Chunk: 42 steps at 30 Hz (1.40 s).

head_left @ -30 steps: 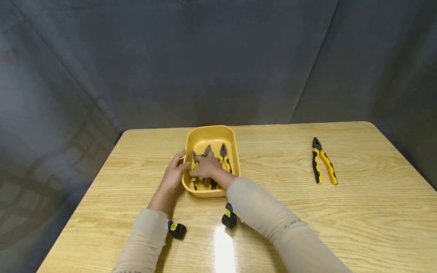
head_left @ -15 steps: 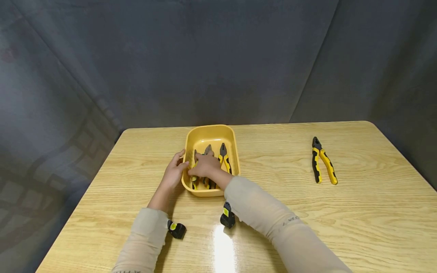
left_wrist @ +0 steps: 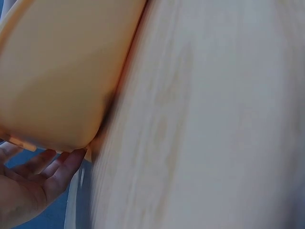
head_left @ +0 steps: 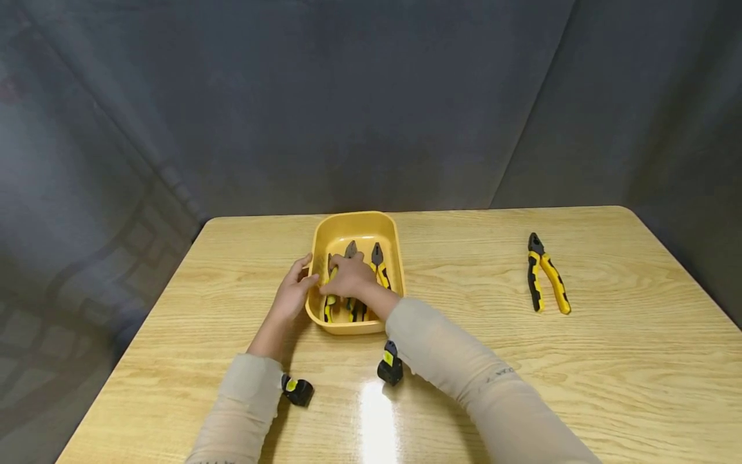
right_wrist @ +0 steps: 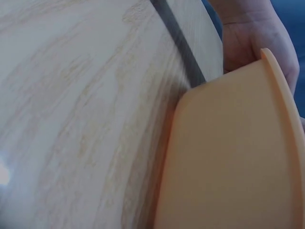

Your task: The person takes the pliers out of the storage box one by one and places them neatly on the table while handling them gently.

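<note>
A yellow plastic tub point(head_left: 326, 238) stands on the wooden table with several pliers in it. At its left wall, my left hand point(head_left: 290, 295) holds the side, thumb at the rim and fingers outside; in the left wrist view its fingertips meet the tub's outer wall. My right hand point(head_left: 353, 278) reaches over the front rim and pinches the leftmost pair of pliers point(head_left: 328, 312), partly hidden beneath it. Grey-jawed pliers point(head_left: 351, 247) lie in the middle, mostly covered by that hand. More pliers point(head_left: 379, 263) with yellow-black handles lie along the right.
Another pair of yellow-black pliers point(head_left: 545, 276) lies on the table point(head_left: 464, 270) far to the right, handles spread. Below the wrists show a small black device point(head_left: 298, 390) on the left and a similar black device point(head_left: 390, 367) on the right. Behind the table hangs a dark cloth point(head_left: 371, 116).
Inside the tub, the leftmost pliers have turned slightly, their handle end shifting left, and the right hand has edged toward the back. The left hand stays at the tub wall.
</note>
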Available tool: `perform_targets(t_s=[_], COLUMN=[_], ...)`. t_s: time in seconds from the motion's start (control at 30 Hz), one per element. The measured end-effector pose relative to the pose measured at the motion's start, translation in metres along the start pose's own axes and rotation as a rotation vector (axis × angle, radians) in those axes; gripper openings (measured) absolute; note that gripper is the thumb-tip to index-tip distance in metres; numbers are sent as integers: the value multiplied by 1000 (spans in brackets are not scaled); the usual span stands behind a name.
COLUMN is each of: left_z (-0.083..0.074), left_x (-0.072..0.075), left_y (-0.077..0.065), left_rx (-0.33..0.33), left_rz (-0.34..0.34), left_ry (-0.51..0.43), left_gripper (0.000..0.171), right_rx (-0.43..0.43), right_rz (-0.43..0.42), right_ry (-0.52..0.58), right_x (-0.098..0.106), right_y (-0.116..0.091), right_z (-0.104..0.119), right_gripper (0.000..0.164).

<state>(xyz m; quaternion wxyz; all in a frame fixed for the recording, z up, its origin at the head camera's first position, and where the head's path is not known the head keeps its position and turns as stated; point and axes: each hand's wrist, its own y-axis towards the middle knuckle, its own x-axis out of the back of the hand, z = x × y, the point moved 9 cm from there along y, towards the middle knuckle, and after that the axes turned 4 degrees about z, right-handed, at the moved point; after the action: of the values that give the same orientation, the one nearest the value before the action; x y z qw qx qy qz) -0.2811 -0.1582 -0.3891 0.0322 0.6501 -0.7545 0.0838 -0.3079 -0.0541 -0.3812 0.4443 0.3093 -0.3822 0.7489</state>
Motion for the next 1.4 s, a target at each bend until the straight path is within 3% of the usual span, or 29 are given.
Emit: perform_targets(t_s=[0.3, 0.7, 1.4], left_z=[-1, -3, -3], left_x=[-1, -2, -2], left_y=[0, 1, 2], left_rx=[0, -9, -10], left_rz=[-10, -16, -71], left_ry=[1, 76, 77], left_gripper=[50, 48, 48], right_rx=[22, 82, 80], right_rz=[1, -20, -38], right_ry=[30, 47, 70], right_x=[7, 20, 33], right_y=[-3, -15, -27], right_z=[-3, 3, -9], right_gripper=[56, 53, 53])
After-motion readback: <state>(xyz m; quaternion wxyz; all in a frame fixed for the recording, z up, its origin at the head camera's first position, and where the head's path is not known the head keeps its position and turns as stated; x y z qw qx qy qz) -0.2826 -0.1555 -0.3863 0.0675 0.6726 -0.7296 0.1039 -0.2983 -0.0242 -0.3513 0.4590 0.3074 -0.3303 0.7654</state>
